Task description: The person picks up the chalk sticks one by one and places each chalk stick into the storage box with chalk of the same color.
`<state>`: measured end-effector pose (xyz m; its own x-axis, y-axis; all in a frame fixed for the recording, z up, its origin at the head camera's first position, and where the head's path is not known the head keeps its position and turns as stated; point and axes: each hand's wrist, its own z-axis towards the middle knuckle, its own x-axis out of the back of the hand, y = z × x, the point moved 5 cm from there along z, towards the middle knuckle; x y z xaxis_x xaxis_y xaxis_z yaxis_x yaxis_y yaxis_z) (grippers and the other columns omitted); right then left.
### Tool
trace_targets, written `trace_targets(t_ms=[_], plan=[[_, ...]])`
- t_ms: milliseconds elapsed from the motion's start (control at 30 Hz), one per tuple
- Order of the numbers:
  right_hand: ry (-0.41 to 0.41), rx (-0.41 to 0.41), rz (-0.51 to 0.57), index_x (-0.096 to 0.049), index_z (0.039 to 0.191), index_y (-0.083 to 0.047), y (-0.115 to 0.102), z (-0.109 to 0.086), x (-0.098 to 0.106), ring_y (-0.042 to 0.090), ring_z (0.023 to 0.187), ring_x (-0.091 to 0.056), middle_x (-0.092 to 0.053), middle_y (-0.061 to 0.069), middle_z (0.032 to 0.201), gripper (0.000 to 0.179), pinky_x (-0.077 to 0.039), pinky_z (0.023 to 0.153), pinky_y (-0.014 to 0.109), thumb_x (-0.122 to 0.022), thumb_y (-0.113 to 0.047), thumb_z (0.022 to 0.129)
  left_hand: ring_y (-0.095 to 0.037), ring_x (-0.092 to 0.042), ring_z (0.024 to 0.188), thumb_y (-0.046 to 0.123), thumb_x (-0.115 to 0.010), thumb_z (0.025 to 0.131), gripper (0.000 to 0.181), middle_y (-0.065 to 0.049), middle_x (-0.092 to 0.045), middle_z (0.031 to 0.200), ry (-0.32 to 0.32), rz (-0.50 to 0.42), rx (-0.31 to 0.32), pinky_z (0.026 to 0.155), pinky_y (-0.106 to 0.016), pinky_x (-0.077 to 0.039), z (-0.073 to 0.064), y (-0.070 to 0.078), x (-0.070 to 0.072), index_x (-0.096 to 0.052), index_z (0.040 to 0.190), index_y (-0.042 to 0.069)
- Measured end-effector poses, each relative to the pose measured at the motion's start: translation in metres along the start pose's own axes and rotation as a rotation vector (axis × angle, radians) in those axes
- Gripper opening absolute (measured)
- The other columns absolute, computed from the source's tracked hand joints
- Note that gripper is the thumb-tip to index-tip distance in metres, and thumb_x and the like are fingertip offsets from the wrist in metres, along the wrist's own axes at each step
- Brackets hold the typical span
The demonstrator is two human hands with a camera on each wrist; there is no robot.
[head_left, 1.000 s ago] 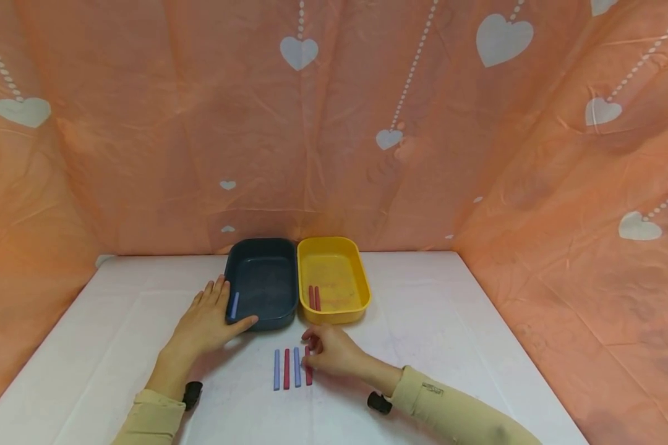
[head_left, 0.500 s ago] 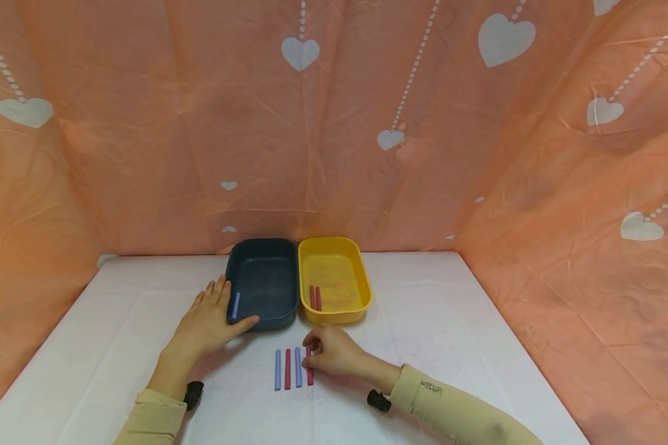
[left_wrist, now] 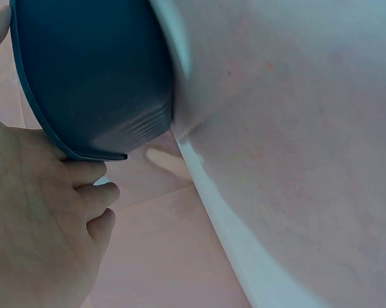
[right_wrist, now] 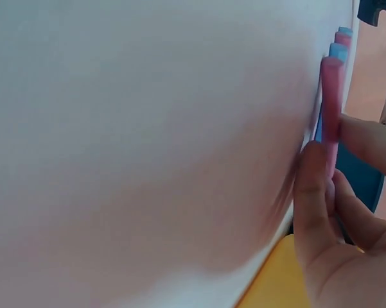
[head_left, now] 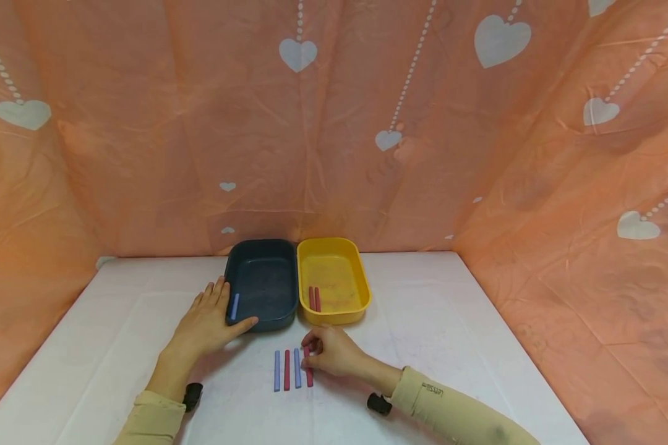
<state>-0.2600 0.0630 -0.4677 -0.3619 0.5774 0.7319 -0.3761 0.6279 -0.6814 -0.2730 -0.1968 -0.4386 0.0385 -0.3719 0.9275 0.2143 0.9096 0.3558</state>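
Note:
My right hand (head_left: 336,353) pinches a red chalk stick (head_left: 310,377) between thumb and fingers, at the right end of a short row. In the right wrist view this red stick (right_wrist: 332,90) passes between the fingertips. To its left in the row lie a blue chalk stick (head_left: 297,369), another red one (head_left: 286,371) and another blue one (head_left: 277,371). My left hand (head_left: 205,322) rests against the left and near sides of the dark blue tray (head_left: 277,322), fingers along its left rim and thumb at its near edge. One blue chalk stick (head_left: 235,306) lies inside.
A yellow tray (head_left: 336,318) stands directly right of the dark one, with two red chalk sticks (head_left: 314,299) at its near left. The table (head_left: 423,346) has a white cover. An orange curtain (head_left: 339,154) with white hearts hangs behind and at both sides.
The red chalk stick in my right hand has tilted slightly, its far end shifting left. Both hands otherwise keep their places.

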Motion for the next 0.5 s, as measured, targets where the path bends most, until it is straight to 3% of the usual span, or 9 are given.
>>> trace_targets(t_ms=[500], plan=[[0.036, 0.031, 0.166, -0.074, 0.104, -0.005, -0.0053, -0.0042, -0.0007, 0.003, 0.069, -0.058, -0.061, -0.002, 0.089, 0.026, -0.051, 0.066, 0.018, -0.086, 0.0, 0.081, -0.056, -0.018, 0.152, 0.073, -0.06, 0.091, 0.118, -0.037, -0.019, 0.165, -0.001, 0.005, 0.002, 0.124, -0.066, -0.016, -0.0007, 0.0002, -0.0001, -0.024, 0.155, -0.019]])
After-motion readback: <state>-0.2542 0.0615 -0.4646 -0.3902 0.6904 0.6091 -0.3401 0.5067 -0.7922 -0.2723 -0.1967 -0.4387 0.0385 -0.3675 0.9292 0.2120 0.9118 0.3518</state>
